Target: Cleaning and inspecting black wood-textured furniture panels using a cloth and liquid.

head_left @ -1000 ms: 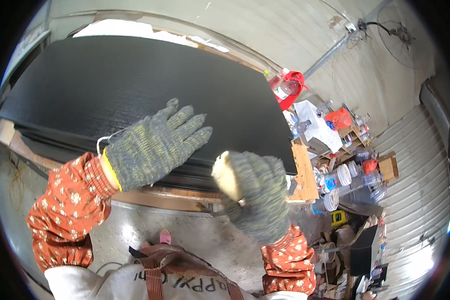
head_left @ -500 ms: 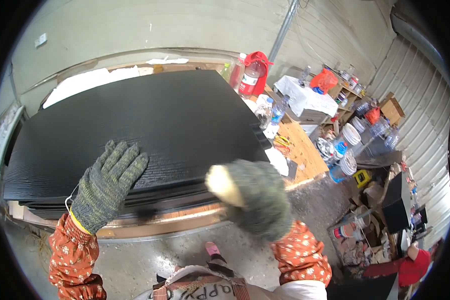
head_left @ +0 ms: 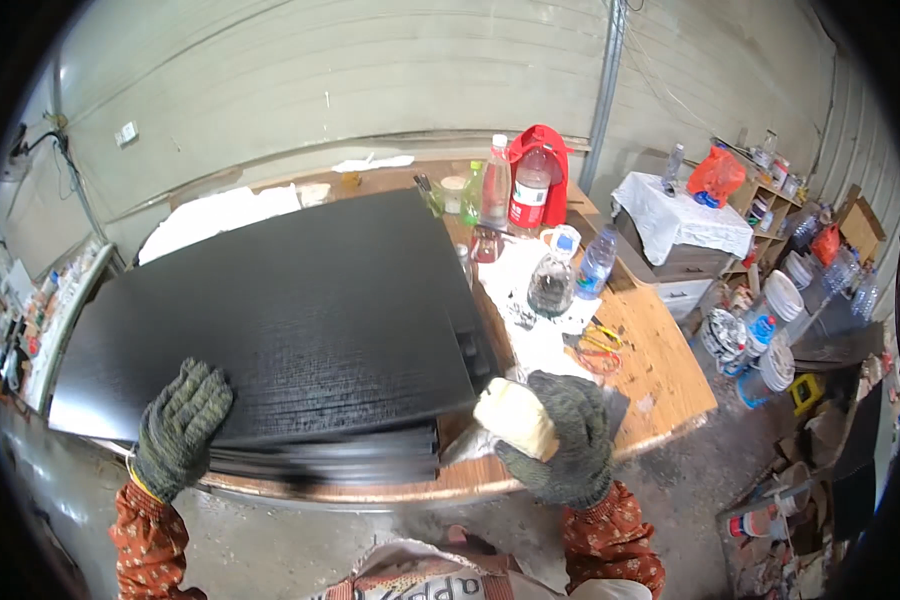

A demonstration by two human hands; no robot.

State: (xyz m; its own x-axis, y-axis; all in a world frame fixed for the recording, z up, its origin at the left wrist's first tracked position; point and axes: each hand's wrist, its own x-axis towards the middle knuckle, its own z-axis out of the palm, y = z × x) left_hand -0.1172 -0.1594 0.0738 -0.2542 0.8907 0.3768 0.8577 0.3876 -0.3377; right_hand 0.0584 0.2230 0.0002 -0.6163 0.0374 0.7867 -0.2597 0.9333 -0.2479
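Note:
A large black panel (head_left: pixel 300 310) with a grained surface lies on top of a stack of similar black boards (head_left: pixel 340 458). My left hand (head_left: pixel 180 430), in a grey-green knitted glove, rests at the panel's front left edge with its fingers stretched out over the top. In my right hand (head_left: pixel 570 440), gloved the same way, is a cream sponge-like pad (head_left: pixel 515 418). That hand is just beyond the panel's front right corner, over the wooden table (head_left: pixel 660 360). The glove's fingers wrap the pad's right side; its underside is hidden.
Right of the stack stand a cut-open clear bottle with dark residue (head_left: pixel 551 285), a blue-tinted bottle (head_left: pixel 597 262) and yellow-handled scissors (head_left: pixel 595 335). A large red-labelled bottle (head_left: pixel 530 195) stands further back. Buckets (head_left: pixel 770 300) and clutter cover the floor at right.
The view has swung, showing more of the table's right side. My right hand has gone from the panel's front edge to beyond its corner. My left hand sits nearer the panel's front left edge.

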